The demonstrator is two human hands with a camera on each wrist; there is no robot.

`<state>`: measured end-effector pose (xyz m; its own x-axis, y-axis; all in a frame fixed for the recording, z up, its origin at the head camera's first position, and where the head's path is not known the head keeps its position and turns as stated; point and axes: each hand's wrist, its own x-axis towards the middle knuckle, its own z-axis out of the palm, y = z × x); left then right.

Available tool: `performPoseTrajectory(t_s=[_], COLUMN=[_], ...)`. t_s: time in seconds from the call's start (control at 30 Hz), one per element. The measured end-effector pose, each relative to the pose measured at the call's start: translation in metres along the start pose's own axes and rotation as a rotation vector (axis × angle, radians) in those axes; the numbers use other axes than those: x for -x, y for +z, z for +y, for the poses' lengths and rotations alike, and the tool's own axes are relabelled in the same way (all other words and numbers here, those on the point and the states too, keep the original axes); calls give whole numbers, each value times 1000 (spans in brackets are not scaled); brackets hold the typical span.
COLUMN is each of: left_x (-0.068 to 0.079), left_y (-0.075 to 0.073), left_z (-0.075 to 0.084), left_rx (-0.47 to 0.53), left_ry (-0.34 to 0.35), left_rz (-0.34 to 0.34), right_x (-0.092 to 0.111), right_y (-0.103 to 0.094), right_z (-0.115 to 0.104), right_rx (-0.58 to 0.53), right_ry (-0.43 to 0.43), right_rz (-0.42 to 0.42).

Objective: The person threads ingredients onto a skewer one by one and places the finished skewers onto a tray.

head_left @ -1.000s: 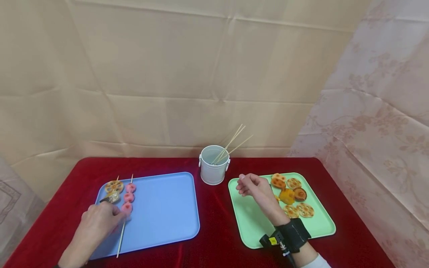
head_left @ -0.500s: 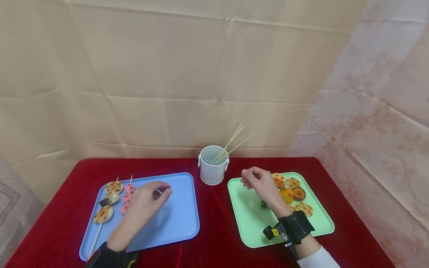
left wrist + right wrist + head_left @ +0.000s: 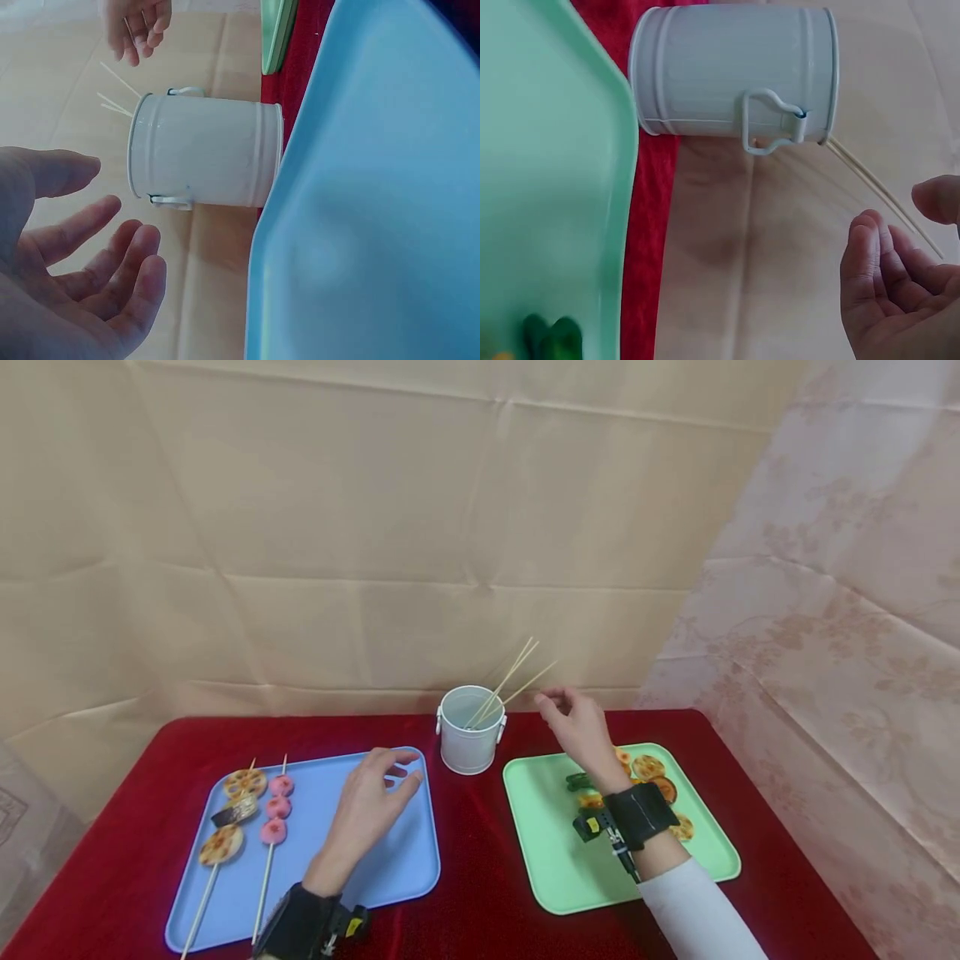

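Observation:
My left hand is over the right part of the blue tray, thumb apart from its loosely bent fingers, holding nothing. Just right of the bare bamboo skewers, my right hand is raised past the back edge of the green tray. In the right wrist view its thumb and fingers are apart near the skewer ends, with nothing gripped. The skewers lean out of a white metal bucket that stands between the trays.
On the blue tray lie a skewer with pink balls and one with lotus root slices and a dark-and-pale piece. Toy foods, such as a lotus slice, a mushroom and green pieces, lie on the green tray.
My left hand has let go of the pink-ball skewer and moved right towards the bucket. My right hand has risen from over the green tray towards the bare skewers.

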<state>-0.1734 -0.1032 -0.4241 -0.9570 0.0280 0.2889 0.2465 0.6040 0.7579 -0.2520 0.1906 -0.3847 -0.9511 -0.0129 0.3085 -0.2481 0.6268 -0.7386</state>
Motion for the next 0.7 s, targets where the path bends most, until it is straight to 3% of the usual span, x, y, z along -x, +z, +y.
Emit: performPoseTrajectory(t_s=[0.37,0.7], left_x=[2,6], left_y=[6,7], left_z=[-2,-4], left_rx=[73,85], left_ry=[-37,-70], left_rz=[53,32], right_x=[-17,-13], right_y=[12,1], right_z=[-9,-13], right_rx=[-85,-162], right_ry=[16,11], right_rz=[37,81])
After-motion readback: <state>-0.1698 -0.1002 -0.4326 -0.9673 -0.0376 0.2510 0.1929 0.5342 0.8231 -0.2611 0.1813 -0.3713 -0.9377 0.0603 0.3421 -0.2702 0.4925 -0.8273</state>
